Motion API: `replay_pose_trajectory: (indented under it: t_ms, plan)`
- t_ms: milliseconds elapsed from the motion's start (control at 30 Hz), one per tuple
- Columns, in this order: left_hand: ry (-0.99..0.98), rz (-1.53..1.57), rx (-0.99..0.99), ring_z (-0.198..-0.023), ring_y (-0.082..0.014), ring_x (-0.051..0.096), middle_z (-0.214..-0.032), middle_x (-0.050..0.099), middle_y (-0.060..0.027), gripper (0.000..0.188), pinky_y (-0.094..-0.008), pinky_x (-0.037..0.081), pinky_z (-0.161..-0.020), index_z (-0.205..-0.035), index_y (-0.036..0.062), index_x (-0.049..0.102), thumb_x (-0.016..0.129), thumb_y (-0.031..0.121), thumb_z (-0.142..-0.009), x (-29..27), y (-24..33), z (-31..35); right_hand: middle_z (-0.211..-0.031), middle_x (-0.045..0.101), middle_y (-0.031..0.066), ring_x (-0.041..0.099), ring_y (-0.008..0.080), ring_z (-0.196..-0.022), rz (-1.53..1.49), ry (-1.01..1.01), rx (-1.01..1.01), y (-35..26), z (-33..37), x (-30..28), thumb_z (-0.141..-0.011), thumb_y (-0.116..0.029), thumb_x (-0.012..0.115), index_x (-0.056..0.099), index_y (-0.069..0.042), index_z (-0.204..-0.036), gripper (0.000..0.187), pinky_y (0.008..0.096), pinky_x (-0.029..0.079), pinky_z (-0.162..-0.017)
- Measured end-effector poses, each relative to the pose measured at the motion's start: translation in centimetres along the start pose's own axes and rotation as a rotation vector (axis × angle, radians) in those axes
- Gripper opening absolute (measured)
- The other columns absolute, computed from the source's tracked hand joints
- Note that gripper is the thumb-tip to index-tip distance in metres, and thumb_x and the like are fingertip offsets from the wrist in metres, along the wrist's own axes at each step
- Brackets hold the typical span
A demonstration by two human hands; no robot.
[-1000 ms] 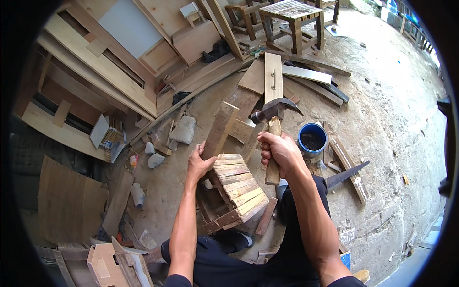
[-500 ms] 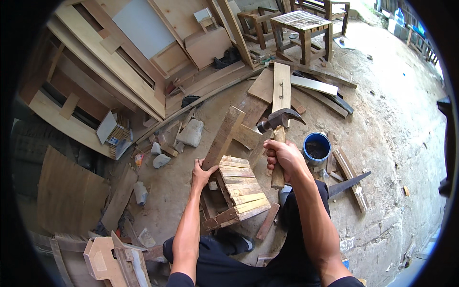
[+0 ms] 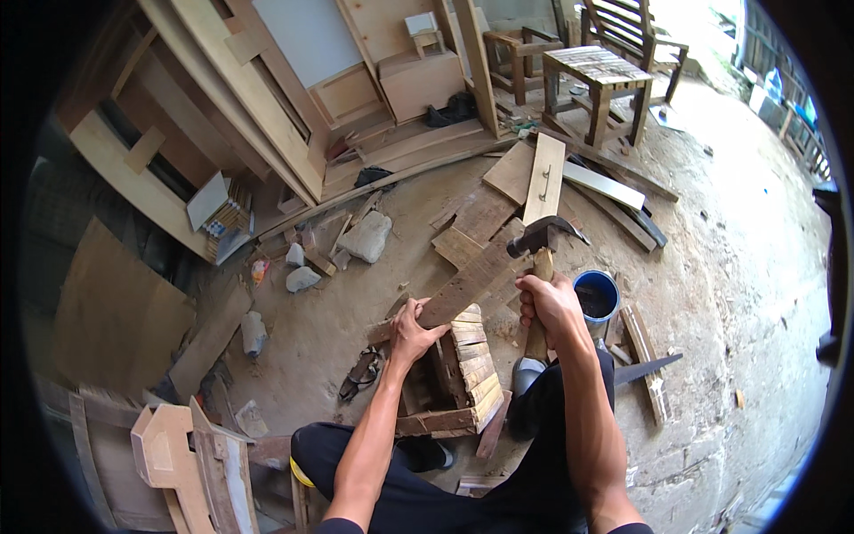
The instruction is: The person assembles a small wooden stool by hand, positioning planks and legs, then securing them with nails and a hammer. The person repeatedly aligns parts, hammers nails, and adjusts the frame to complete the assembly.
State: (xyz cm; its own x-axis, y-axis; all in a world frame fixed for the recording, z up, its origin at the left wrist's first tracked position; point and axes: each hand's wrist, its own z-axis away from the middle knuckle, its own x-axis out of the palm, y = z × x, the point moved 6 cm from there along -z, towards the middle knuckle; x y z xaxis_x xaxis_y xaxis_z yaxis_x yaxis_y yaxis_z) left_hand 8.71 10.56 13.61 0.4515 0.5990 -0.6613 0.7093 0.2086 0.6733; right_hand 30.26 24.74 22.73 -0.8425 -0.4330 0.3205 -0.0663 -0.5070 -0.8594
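My right hand (image 3: 549, 309) is closed round the wooden handle of a claw hammer (image 3: 540, 237), its dark head raised with the claw toward the right. With my left hand (image 3: 414, 333) I grip a brown wooden leg (image 3: 476, 278) of a small slatted stool (image 3: 476, 365). The stool lies tilted between my legs, its slatted top facing right and its frame partly hidden by my left forearm. That leg slants up and right, and its far end is close to the hammer head; whether they touch I cannot tell.
A blue bucket (image 3: 596, 296) stands right of my right hand, near a handsaw (image 3: 648, 368) and a wood strip (image 3: 644, 360). Boards (image 3: 544, 178) lie ahead, with a slatted table (image 3: 598, 69) beyond. Stone chunks (image 3: 366, 238) and a dark sandal (image 3: 360, 374) are on the left.
The stool has turned in my left hand; its leg now leans further right and the slatted top faces more sideways. The hammer stays in my right hand, and the view has shifted.
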Motion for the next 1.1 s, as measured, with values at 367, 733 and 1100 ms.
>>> replay_pose_trajectory:
  t_ms: [367,733,1100]
  plan:
    - [-0.019,-0.016,-0.094,-0.092,-0.0355,0.062,-0.098,0.065,-0.0179,0.062,-0.0432,0.049,-0.079,-0.106,0.0051,0.056,0.086,0.032,-0.060,1.2,-0.4,0.4,-0.061,0.044,-0.0011,0.042,0.0089,-0.045,0.140,0.108,-0.108,0.0,-1.2,-1.7,-0.084,-0.009,0.057,0.055,-0.001,-0.095,0.013,0.0257,0.039,-0.041]
    - [-0.110,0.356,-0.182,-0.104,-0.0203,0.059,-0.115,0.063,-0.0176,0.047,-0.0345,0.044,-0.092,-0.114,-0.0047,0.054,0.066,0.032,-0.087,1.3,-1.5,0.4,-0.059,0.048,0.0005,0.047,0.0094,-0.046,0.404,0.238,-0.352,-2.4,-0.9,-4.6,-0.083,-0.005,0.053,0.057,-0.001,-0.098,0.016,0.0270,0.039,-0.042]
    - [0.047,0.673,-0.237,-0.100,-0.0221,0.060,-0.111,0.058,-0.0124,0.034,-0.0333,0.044,-0.091,-0.109,0.0020,0.062,0.042,0.028,-0.100,3.1,-4.9,0.0,-0.063,0.052,0.0030,0.048,0.0095,-0.057,0.727,0.186,-0.492,-0.3,-1.1,-0.9,-0.080,-0.007,0.055,0.060,0.000,-0.095,0.018,0.0263,0.040,-0.054]
